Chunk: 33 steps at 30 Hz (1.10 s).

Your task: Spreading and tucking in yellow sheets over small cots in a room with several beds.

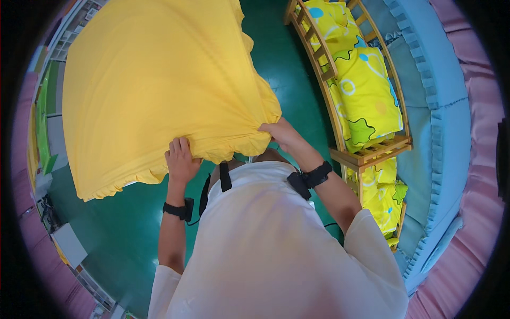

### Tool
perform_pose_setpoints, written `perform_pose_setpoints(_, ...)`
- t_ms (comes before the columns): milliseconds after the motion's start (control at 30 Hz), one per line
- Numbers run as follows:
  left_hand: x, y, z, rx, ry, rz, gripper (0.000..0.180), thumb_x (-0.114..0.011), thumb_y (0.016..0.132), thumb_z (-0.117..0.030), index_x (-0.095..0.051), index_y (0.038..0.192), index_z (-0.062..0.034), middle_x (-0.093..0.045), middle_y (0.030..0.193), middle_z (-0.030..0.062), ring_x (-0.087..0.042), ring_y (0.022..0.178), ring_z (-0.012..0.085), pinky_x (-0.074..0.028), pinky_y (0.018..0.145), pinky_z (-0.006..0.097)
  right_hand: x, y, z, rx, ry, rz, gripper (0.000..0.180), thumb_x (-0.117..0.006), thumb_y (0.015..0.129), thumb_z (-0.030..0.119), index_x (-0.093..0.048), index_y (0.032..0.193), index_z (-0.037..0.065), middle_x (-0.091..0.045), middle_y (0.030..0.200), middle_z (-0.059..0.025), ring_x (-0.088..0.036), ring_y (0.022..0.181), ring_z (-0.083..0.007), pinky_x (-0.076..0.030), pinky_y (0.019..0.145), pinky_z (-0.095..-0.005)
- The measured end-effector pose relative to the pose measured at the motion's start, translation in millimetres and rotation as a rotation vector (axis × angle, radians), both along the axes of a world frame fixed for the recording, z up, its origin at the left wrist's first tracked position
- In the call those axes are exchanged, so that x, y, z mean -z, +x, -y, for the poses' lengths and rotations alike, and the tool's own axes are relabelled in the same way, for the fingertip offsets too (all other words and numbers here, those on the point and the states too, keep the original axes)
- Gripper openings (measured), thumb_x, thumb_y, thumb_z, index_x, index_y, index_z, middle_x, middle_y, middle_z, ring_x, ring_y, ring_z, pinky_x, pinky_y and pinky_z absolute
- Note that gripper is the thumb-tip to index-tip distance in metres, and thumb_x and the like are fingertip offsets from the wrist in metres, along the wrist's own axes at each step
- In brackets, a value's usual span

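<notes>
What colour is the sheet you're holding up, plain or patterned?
Plain yellow sheet with a ruffled edge, no pattern; held by left hand and right hand. Head view.

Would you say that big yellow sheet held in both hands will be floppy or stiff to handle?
Probably floppy: the yellow sheet bunches where the left hand and right hand grip it. It billows outward, so likely light. Its frilled edge droops.

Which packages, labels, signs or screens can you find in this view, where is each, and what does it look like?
None can be made out: no package, label, sign or screen.
Left hand and right hand: each has a grip on the frilled edge of the plain yellow sheet.
Wooden cot, right: yellow bedding with printed shapes.
</notes>
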State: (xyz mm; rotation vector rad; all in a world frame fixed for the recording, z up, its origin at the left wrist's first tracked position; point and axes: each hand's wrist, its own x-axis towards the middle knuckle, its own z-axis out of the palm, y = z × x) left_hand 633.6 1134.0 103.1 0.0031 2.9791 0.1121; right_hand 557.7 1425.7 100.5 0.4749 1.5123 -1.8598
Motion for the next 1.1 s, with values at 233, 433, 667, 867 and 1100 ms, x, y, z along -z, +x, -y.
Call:
perform_pose_setpoints(233, 3, 6, 2, -0.010, 0.061, -0.059, 0.052, -0.073, 0.061, -0.020, -0.045, 0.101, -0.0053, -0.046, 0.096, 0.0133, -0.049, 0.097, 0.0327, -0.042, 0.075, 0.044, -5, 8, 4, 0.194, -0.301, 0.032, 0.057, -0.055, 0.073, -0.009, -0.045, 0.128, -0.001, -0.057, 0.122, -0.0111, -0.057, 0.110, -0.0239, -0.048, 0.090, -0.0334)
perform_pose_setpoints(433, 0, 14, 4, 0.009, 0.192, -0.157, 0.045, -0.069, 0.064, -0.014, -0.046, 0.101, -0.0046, -0.047, 0.097, 0.0147, -0.048, 0.095, 0.0342, -0.039, 0.079, 0.042, 0, 6, 2, 0.168, -0.475, 0.023, 0.058, -0.053, 0.072, -0.012, -0.045, 0.128, 0.000, -0.055, 0.124, -0.0106, -0.056, 0.111, -0.0239, -0.047, 0.093, -0.0338)
perform_pose_setpoints(667, 11, 24, 3, 0.015, 0.205, -0.254, 0.047, -0.068, 0.065, -0.013, -0.047, 0.106, -0.0028, -0.049, 0.106, 0.0172, -0.047, 0.101, 0.0362, -0.039, 0.085, 0.043, 27, 0, 17, 0.275, -0.582, 0.058, 0.056, -0.051, 0.078, -0.009, -0.042, 0.132, 0.002, -0.055, 0.126, -0.0089, -0.055, 0.114, -0.0219, -0.047, 0.095, -0.0334)
perform_pose_setpoints(867, 8, 27, -1, -0.024, 0.191, -0.242, 0.053, -0.067, 0.061, -0.011, -0.048, 0.109, -0.0028, -0.049, 0.108, 0.0181, -0.046, 0.104, 0.0377, -0.037, 0.090, 0.045, 22, -4, 23, 0.218, -0.417, -0.006, 0.050, -0.056, 0.081, -0.002, -0.044, 0.129, 0.002, -0.056, 0.124, -0.0076, -0.057, 0.109, -0.0198, -0.048, 0.089, -0.0310)
perform_pose_setpoints(1100, -22, 31, -39, 0.256, 0.418, -0.206, 0.027, -0.067, 0.066, -0.009, -0.056, 0.091, -0.0064, -0.054, 0.084, 0.0103, -0.054, 0.086, 0.0318, -0.042, 0.079, 0.045, 36, -12, -3, -0.340, 0.531, -0.069, 0.049, -0.064, 0.084, 0.032, -0.052, 0.117, -0.001, -0.062, 0.102, -0.0103, -0.062, 0.082, -0.0190, -0.048, 0.075, -0.0280)
